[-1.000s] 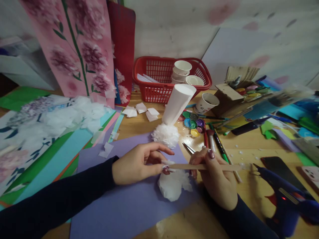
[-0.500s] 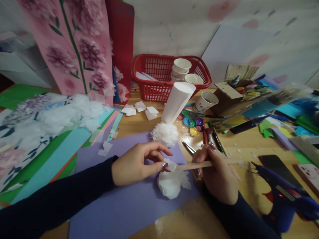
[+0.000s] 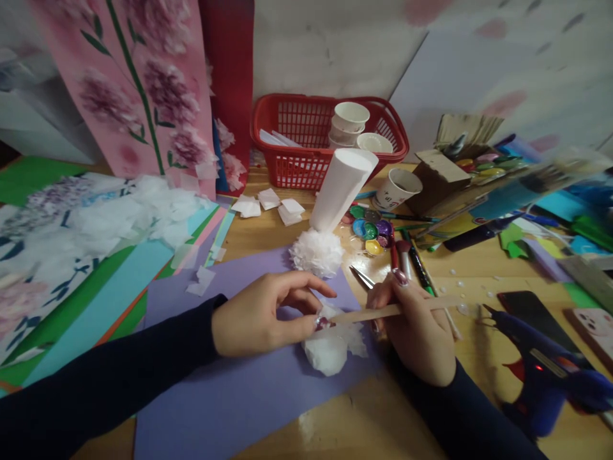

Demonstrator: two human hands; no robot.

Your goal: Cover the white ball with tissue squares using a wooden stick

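Observation:
Between the thumb and fingers of my left hand (image 3: 272, 313) is a small piece of white tissue paper (image 3: 329, 309). My right hand (image 3: 416, 326) grips a flat wooden stick (image 3: 366, 314), whose left end meets the tissue at my left thumb. Just below lies a white tissue ball (image 3: 325, 356) with loose petals on its right side, partly covered by my left fingers. It rests on a purple sheet (image 3: 225, 396). A ruffled white paper pompom (image 3: 316, 253) sits farther back, in front of a leaning white paper tube (image 3: 341, 191).
A blue glue gun (image 3: 541, 364) with a red light lies at right beside a dark phone (image 3: 541, 326). Scissors (image 3: 363, 277) point out near my right hand. Behind are paint pots (image 3: 371, 231), a paper cup (image 3: 400, 188) and a red basket (image 3: 297, 169). Tissue squares (image 3: 138, 211) cover the left.
The stick's left end has shifted slightly left, up against the tissue and left thumb. Both hands stay nearly in place. The view has tilted a little.

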